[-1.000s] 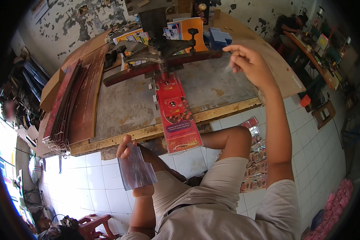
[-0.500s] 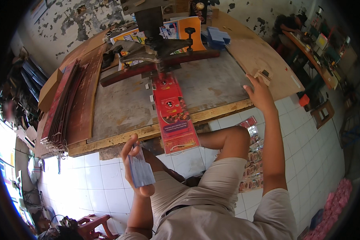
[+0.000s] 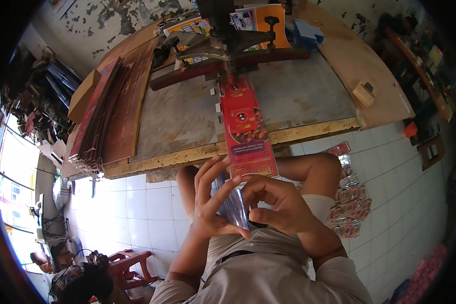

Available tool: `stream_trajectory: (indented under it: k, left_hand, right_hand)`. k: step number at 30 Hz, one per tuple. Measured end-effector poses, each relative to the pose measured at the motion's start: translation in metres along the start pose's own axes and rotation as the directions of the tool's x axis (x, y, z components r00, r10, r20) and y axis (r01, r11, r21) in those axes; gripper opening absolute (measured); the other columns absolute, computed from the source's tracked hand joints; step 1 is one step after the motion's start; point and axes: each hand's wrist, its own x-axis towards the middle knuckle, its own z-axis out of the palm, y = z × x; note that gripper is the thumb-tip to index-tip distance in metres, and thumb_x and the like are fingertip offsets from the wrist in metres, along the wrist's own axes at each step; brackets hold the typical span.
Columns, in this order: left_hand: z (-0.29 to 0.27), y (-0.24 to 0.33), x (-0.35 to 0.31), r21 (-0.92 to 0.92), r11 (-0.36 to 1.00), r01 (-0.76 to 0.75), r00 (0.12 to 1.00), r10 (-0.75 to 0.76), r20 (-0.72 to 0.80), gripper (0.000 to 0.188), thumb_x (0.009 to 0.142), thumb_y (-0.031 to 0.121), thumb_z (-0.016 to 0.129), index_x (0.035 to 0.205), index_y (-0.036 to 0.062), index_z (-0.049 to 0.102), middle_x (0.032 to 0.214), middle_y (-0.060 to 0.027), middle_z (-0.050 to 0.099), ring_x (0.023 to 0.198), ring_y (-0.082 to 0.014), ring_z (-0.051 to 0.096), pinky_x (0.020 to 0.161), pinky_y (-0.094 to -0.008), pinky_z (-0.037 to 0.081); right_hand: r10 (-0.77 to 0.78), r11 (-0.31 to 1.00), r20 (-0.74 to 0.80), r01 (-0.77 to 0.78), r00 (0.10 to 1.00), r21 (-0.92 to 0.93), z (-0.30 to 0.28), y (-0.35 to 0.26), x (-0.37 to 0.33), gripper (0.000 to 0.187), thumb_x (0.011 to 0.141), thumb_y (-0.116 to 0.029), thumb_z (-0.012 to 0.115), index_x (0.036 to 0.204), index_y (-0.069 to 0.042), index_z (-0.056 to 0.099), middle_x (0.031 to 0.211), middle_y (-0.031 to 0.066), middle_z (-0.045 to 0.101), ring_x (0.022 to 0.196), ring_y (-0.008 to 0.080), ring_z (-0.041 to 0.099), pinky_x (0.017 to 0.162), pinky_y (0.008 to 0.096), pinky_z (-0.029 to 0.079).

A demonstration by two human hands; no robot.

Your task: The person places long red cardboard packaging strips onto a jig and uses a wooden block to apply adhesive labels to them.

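Note:
My left hand (image 3: 210,202) holds a thin stack of clear bluish plastic sheets (image 3: 233,210) between thumb and fingers, over my lap. Close by at the stack's right edge is my right hand (image 3: 278,205). Its fingers are bent, with a gap between thumb and forefinger and nothing visible in it; whether a fingertip touches the stack I cannot tell. Just beyond both hands, a long red printed strip (image 3: 248,144) lies on the grey metal bed (image 3: 299,91). Its far end is under the press head (image 3: 228,55), and its near end hangs over the front edge.
Dark red boards (image 3: 99,111) are stacked at the left. A small wooden block (image 3: 365,93) lies at the right, with blue plastic pieces (image 3: 307,34) at the back. Printed packs (image 3: 349,202) are on the tiled floor, and a red stool (image 3: 131,268) stands lower left.
My right hand has come from the bed's right side to the plastic stack. My left hand has brought the stack right, toward the middle. The whole view has shifted.

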Motion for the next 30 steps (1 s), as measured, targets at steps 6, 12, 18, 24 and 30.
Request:
stream_trajectory:
  k: [6, 12, 18, 24, 30]
  left_hand:
    - [0.001, -0.001, -0.005, -0.021, 0.999, -0.035, 0.999, 0.035, -0.011, 0.117, 0.060, 0.091, 0.079, 0.141, 0.0085, 0.069, 0.153, -0.0303, 0.056, 0.145, -0.0534, 0.048, 0.118, -0.0649, 0.040]
    - [0.003, -0.003, -0.006, -0.048, 0.998, -0.050, 0.999, 0.048, -0.024, 0.118, 0.058, 0.093, 0.079, 0.141, 0.0081, 0.069, 0.153, -0.0306, 0.056, 0.145, -0.0534, 0.048, 0.118, -0.0646, 0.040]
    - [0.001, -0.004, -0.009, -0.002, 0.998, -0.066, 0.998, 0.066, -0.019, 0.119, 0.057, 0.093, 0.078, 0.140, 0.0084, 0.069, 0.152, -0.0296, 0.057, 0.144, -0.0528, 0.048, 0.117, -0.0653, 0.040]
    - [0.003, 0.000, -0.014, 0.053, 0.996, -0.074, 0.995, 0.078, -0.060, 0.115, 0.066, 0.099, 0.068, 0.141, 0.0120, 0.066, 0.149, -0.0307, 0.058, 0.141, -0.0538, 0.052, 0.116, -0.0688, 0.038]
    - [0.004, -0.004, -0.018, 0.024, 0.998, -0.065, 0.992, 0.067, -0.104, 0.113, 0.073, 0.102, 0.061, 0.143, 0.0126, 0.064, 0.147, -0.0318, 0.059, 0.140, -0.0548, 0.053, 0.116, -0.0704, 0.037]
  right_hand:
    - [0.096, 0.948, 0.065, -0.112, 0.993, 0.299, 0.003, 0.007, 0.007, 0.026, 0.099, -0.010, 0.084, 0.116, -0.002, 0.067, 0.107, 0.0017, 0.069, 0.101, 0.0098, 0.067, 0.093, 0.0289, 0.054]
    - [0.120, 0.925, 0.087, -0.143, 0.989, 0.352, 0.002, 0.010, 0.007, 0.023, 0.099, -0.006, 0.082, 0.116, -0.001, 0.067, 0.107, 0.0026, 0.070, 0.099, 0.0098, 0.068, 0.092, 0.0283, 0.055]
    - [0.207, 0.936, 0.112, -0.230, 0.972, 0.267, -0.003, 0.000, 0.001, 0.014, 0.102, -0.001, 0.075, 0.114, -0.001, 0.066, 0.105, 0.0031, 0.070, 0.096, 0.0083, 0.068, 0.082, 0.0251, 0.054]
    - [0.183, 0.966, -0.020, -0.176, 0.983, 0.190, 0.005, 0.003, -0.001, 0.011, 0.105, 0.002, 0.064, 0.115, -0.001, 0.062, 0.103, 0.0048, 0.068, 0.087, 0.0073, 0.064, 0.074, 0.0240, 0.053]
    - [-0.168, 0.969, -0.397, 0.078, 0.902, -0.233, -0.020, 0.029, -0.007, 0.018, 0.100, 0.008, 0.052, 0.109, -0.001, 0.065, 0.103, 0.0068, 0.067, 0.079, 0.0088, 0.061, 0.068, 0.0236, 0.052]
